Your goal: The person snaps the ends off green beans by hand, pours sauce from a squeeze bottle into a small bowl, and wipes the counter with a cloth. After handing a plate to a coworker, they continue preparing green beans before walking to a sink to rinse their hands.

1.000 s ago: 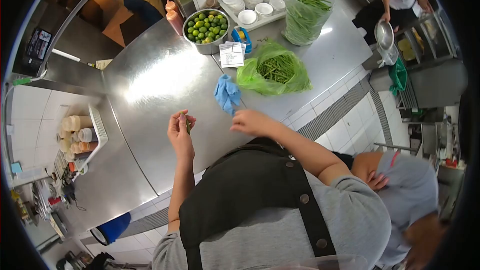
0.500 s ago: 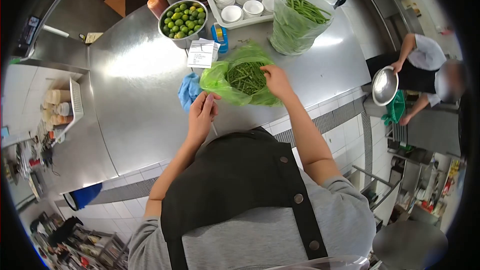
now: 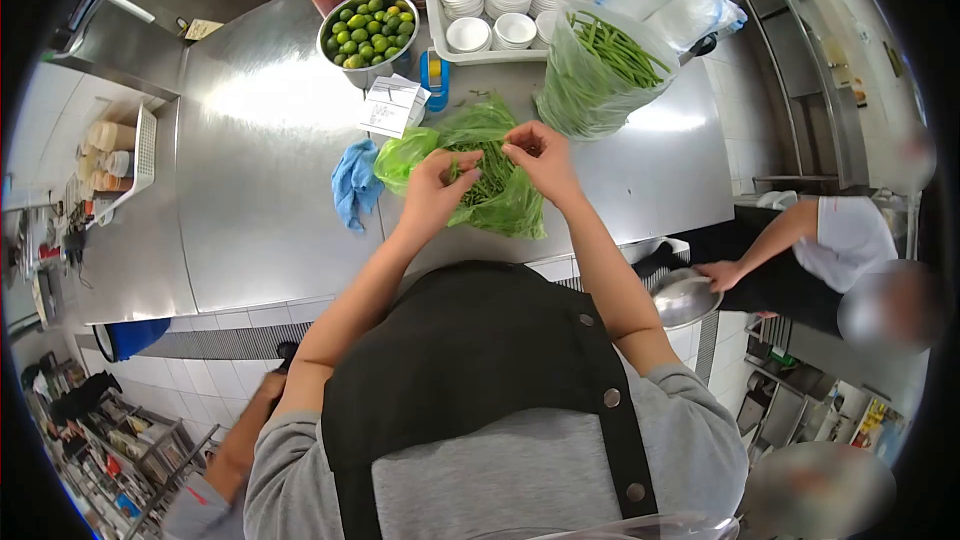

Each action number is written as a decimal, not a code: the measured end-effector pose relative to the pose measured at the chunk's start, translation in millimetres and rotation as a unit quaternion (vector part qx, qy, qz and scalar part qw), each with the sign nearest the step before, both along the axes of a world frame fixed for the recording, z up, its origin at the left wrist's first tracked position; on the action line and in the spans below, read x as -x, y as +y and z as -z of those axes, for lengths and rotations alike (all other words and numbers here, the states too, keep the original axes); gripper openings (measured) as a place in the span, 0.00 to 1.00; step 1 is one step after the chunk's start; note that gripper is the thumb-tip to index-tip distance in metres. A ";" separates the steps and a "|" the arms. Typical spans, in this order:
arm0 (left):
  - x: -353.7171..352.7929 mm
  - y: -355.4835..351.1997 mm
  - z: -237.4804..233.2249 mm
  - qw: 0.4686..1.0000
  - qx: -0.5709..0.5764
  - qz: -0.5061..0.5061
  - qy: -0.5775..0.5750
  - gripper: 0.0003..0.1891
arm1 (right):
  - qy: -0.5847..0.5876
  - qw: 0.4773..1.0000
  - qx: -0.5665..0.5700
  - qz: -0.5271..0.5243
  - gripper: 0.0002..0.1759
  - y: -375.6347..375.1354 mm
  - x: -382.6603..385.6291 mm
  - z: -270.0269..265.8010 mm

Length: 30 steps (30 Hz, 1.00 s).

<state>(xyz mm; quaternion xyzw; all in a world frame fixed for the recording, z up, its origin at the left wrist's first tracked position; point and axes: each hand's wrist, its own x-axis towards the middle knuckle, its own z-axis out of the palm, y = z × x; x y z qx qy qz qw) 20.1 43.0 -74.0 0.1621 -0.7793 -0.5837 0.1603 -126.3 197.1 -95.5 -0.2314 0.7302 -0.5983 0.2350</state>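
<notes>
A green plastic bag lies open on the steel counter, with cut green bean pieces heaped inside. My left hand is over the bag's left side, thumb and fingers curved but apart, with bits of green showing in the gap. Above the right side of the pile is my right hand, its thumb and forefinger pinched together. Whatever is in that pinch is too small to make out. Behind it stands a clear bag of long whole green beans.
Left of the green bag are a blue cloth and paper slips. A blue tape dispenser, bowl of limes and tray of white cups stand behind. At right, a co-worker holds a metal bowl.
My left hand has moved right, from the bag's edge to over the bean pieces. My right hand has shifted slightly left. The co-worker has come closer with the bowl; another person's arm appears lower left.
</notes>
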 end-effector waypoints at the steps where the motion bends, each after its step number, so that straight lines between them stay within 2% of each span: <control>1: 7.6 3.5 -4.7 1.000 0.006 0.006 -0.009 0.13 | -0.038 0.999 0.024 -0.009 0.06 1.5 -3.3 -13.3; 3: 22.3 9.7 -20.3 0.999 0.020 0.023 -0.025 0.14 | -0.111 0.991 0.074 -0.023 0.05 3.8 -8.7 -36.1; 6: 32.5 11.1 -24.9 0.998 -0.007 0.012 -0.062 0.14 | -0.151 0.985 0.081 0.014 0.03 3.6 -11.6 -51.4; 9: 35.6 8.8 -18.7 0.998 0.054 0.007 -0.038 0.11 | -0.032 0.999 0.024 0.020 0.05 4.3 -10.8 -38.9; 12: 36.0 9.0 0.5 0.990 0.132 0.033 -0.034 0.10 | 0.171 0.985 -0.001 0.008 0.05 2.3 -11.9 -24.2; 15: 30.8 11.9 -23.4 0.985 0.043 0.045 -0.162 0.10 | 0.267 0.962 -0.022 0.056 0.05 -5.4 -13.5 -17.1; 18: 29.9 7.2 -2.6 0.998 0.011 -0.030 -0.055 0.10 | 0.247 0.958 -0.143 -0.016 0.09 1.9 3.8 3.2; 21: 35.1 -3.0 -18.6 0.967 -0.226 -0.122 -0.001 0.10 | 0.129 0.912 -0.359 -0.152 0.11 -1.3 8.9 -14.9; 23: 37.9 -13.2 -17.1 0.957 -0.251 -0.145 0.019 0.10 | -0.044 0.978 -0.146 -0.140 0.14 0.6 -0.5 -5.5; 24: 39.2 -17.5 -17.8 0.955 -0.255 -0.150 0.028 0.10 | -0.129 0.983 -0.034 -0.128 0.16 1.4 -6.5 -2.3; 27: 39.9 -21.7 -24.0 0.948 -0.270 -0.165 0.037 0.09 | -0.145 0.978 0.001 -0.151 0.14 -5.8 -24.7 -24.7; 30: 42.1 -22.0 -23.3 0.945 -0.271 -0.176 0.046 0.08 | -0.053 0.985 -0.066 -0.153 0.10 -9.2 -30.1 -24.0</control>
